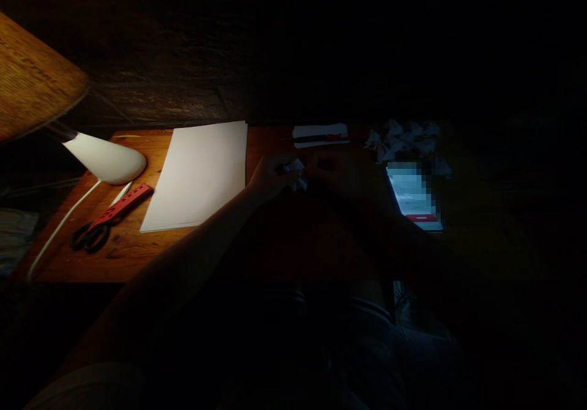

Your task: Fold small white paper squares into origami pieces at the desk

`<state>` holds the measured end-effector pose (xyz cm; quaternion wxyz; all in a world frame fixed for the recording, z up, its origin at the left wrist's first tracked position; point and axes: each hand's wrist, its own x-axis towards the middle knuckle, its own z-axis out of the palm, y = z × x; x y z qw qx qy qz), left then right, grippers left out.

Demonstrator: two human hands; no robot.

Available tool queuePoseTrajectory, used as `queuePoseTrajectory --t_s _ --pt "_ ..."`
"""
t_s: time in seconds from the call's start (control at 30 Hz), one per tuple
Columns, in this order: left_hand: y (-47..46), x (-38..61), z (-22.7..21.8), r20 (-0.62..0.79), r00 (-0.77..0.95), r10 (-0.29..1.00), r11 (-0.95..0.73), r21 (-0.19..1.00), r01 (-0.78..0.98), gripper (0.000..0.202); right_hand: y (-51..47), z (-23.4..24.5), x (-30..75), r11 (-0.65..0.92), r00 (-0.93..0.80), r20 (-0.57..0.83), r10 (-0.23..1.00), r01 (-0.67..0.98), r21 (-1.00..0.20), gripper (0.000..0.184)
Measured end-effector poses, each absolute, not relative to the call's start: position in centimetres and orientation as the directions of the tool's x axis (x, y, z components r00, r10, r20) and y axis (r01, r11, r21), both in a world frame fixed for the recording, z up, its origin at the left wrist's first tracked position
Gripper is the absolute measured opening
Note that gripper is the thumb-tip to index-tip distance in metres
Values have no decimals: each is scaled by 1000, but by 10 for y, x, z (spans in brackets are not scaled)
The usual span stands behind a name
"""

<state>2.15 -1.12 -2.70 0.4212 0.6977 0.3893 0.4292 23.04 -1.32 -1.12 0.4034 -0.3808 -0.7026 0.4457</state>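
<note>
Dim wooden desk (123,251): left hand (270,177) and right hand (339,174), fingers closed, pinch a small paper scrap (296,168).

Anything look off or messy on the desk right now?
Crumpled paper is heaped at the far edge above the lit phone. The paper stack lies askew. The right side is too dark to judge.

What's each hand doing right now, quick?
Left hand: closed on a small white paper piece.
Right hand: at the same paper piece, too dark to tell its grip.
</note>
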Motion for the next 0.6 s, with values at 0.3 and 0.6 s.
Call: queuePoseTrajectory --t_s 0.3,0.6 --pt "-12 22 -26 253 297 921 -314 933 178 18 -13 -19 226 323 -343 255 904 158 -933 27" --pt "-12 24 -28 254 273 928 -308 934 178 18 -16 -10 227 358 -332 269 904 245 -901 18"
